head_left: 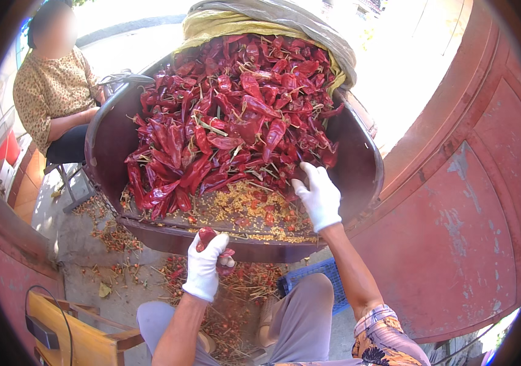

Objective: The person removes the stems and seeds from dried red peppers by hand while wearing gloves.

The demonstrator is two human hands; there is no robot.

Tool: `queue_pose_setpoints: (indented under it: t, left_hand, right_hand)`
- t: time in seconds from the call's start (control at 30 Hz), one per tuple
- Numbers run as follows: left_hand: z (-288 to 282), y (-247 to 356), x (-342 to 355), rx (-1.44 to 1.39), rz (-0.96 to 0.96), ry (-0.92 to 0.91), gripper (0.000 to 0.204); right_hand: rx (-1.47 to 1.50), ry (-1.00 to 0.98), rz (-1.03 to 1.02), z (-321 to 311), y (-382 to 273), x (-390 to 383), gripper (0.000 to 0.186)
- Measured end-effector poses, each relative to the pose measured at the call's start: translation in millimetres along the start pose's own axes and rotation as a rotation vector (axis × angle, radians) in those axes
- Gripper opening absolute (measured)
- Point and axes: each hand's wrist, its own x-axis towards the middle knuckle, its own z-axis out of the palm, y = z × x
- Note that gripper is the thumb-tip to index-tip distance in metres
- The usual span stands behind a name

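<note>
A large heap of dried red chili peppers (230,122) lies in a dark maroon metal tub (367,155). My left hand (204,268), in a white glove, is closed around a few red chili peppers (207,235) just in front of the tub's near rim. Their ends stick out above and beside the fingers. My right hand (319,196), gloved as well, reaches over the tub at the right front edge of the heap. Its thumb and forefinger are apart beside the peppers, and I see nothing held between them. Loose yellow seeds (236,204) cover the tub's bare front floor.
A grey and yellow sack (272,15) drapes over the far end. Another person (59,91) sits at the left. Stems and scraps (230,311) litter the ground by my feet. A blue crate (324,274), a wooden chair (83,332) and a red metal door (455,238) stand around me.
</note>
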Motion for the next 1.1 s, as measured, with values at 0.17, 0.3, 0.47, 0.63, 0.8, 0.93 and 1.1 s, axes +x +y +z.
queue_pose_setpoints:
  t: [0.17, 0.3, 0.47, 0.63, 0.8, 0.93, 1.1]
  left_hand:
    - [3, -2, 0, 0.133, 0.016, -0.072, 0.021]
    - [3, 1, -1, 0.092, 0.136, -0.093, 0.027]
    - [8, -4, 6, 0.030, 0.274, -0.033, 0.033]
    - [9, -9, 15, 0.061, 0.366, -0.131, 0.040]
    - [7, 2, 9, 0.113, 0.304, -0.114, 0.040]
    - [11, 2, 3, 0.135, 0.193, -0.132, 0.034]
    - [11, 1, 3, 0.259, 0.195, -0.170, 0.032]
  right_hand:
    - [-0.003, 0.060, -0.048, 19, 8, 8, 0.021]
    - [0.353, 0.238, -0.093, 14, -40, -7, 0.016]
    - [0.702, -0.043, 0.075, 9, -93, -48, 0.014]
    - [0.931, -0.392, 0.129, 12, -113, -73, 0.022]
    - [1.120, -0.839, 0.306, -2, -99, -58, 0.025]
    - [1.176, -0.491, 0.393, 6, -90, -54, 0.025]
    - [1.126, -0.561, 0.116, 3, -85, -53, 0.022]
